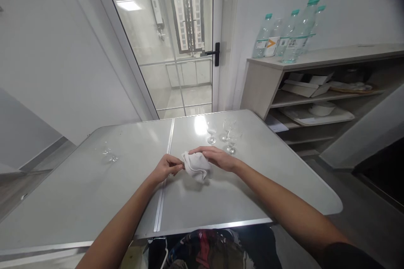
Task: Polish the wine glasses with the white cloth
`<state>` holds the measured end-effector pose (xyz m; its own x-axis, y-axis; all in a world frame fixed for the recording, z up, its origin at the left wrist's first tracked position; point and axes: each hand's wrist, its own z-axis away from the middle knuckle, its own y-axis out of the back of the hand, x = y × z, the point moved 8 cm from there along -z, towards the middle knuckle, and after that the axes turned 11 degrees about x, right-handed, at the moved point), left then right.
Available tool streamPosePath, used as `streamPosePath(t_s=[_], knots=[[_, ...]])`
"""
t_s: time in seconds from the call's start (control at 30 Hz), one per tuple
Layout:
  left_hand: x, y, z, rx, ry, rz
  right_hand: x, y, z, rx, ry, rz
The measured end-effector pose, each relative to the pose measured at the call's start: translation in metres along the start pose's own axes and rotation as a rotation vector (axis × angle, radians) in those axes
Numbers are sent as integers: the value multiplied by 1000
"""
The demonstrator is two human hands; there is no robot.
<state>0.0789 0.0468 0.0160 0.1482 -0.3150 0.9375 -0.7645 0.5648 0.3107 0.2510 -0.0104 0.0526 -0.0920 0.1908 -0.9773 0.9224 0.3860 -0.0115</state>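
Observation:
Over the middle of the table, my left hand (168,165) pinches what looks like the short stem of a stemmed glass at the left edge of a white cloth (196,167). The cloth is bunched around the rest of that glass and hides it. My right hand (217,157) curves over the cloth from the right, fingers pressed along its top, its thumb out of sight. Just beyond that hand, clear stemmed glasses stand upright: one glass (211,133) alone, and others (232,141) grouped to its right.
More clear glassware (110,154) is on the table's left part, faint against the surface. A metal seam (166,164) crosses the table (126,201). Behind it is a glass door (186,75). At right, a shelf unit (263,80) carries several plastic bottles (295,35).

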Motion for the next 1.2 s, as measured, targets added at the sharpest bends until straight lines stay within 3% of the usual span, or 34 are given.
streamPosePath(t_s=[0.17, 0.27, 0.33, 0.4, 0.47, 0.53, 0.6, 0.67, 0.73, 0.83, 0.9, 0.97, 1.03, 1.13, 1.2], knots=[[3, -11, 2, -49, -22, -69, -5, -6, 1, 2, 159, 259], [7, -22, 5, -111, -124, -223, -1, -19, 3, -52, 255, 466], [10, -26, 8, -113, -216, -342, 7, -24, 3, -62, 247, 507], [16, -23, 10, -31, -328, -460, 18, -15, -1, 74, 134, 399], [23, -18, 13, 89, -457, -574, 36, -4, -3, 209, -71, 214], [28, -17, 17, 155, -566, -677, 54, -5, -2, 211, -252, 77], [29, -19, 19, 165, -613, -737, 60, -7, -1, 190, -296, 52], [29, -20, 17, 168, -575, -716, 56, -2, -2, 231, -250, 82], [27, -20, 12, 137, -454, -617, 45, 7, -3, 274, -137, 158], [22, -28, 7, 15, -288, -471, 16, 5, -3, 167, 157, 372], [26, -27, 6, 45, -308, -458, 3, 2, -1, 133, 294, 460], [33, -20, 10, 173, -424, -523, 5, 5, -3, 182, 202, 355], [38, -15, 16, 271, -551, -635, 24, 1, -5, 177, -70, 120], [36, -16, 19, 266, -623, -730, 52, -21, 3, 50, -445, -176], [34, -14, 17, 254, -568, -675, 56, -23, 5, 58, -473, -202]])
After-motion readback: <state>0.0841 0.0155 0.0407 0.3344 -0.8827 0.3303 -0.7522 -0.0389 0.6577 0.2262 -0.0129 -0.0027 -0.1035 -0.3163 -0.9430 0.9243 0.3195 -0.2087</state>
